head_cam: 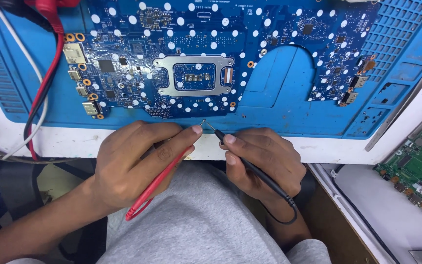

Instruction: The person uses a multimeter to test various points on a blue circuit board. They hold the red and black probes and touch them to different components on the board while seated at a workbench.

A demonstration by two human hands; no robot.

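My left hand (137,159) grips a red test probe (158,182), its lead looping down over my lap. In my right hand (264,159) is a black test probe (250,166), held like a pen. The two thin metal tips meet at about the same spot (204,121) on the blue mat, just below the lower edge of a large blue circuit board (196,58) dotted with white pads. A silver rectangular frame (194,76) sits in the board's middle. Both hands rest at the near edge of the white table (74,142).
A blue ribbed work mat (289,112) lies under the board. Red, black and white cables (45,83) run down the left side. A green circuit board (416,171) and a white tray (391,215) sit at the right. My grey shirt fills the bottom.
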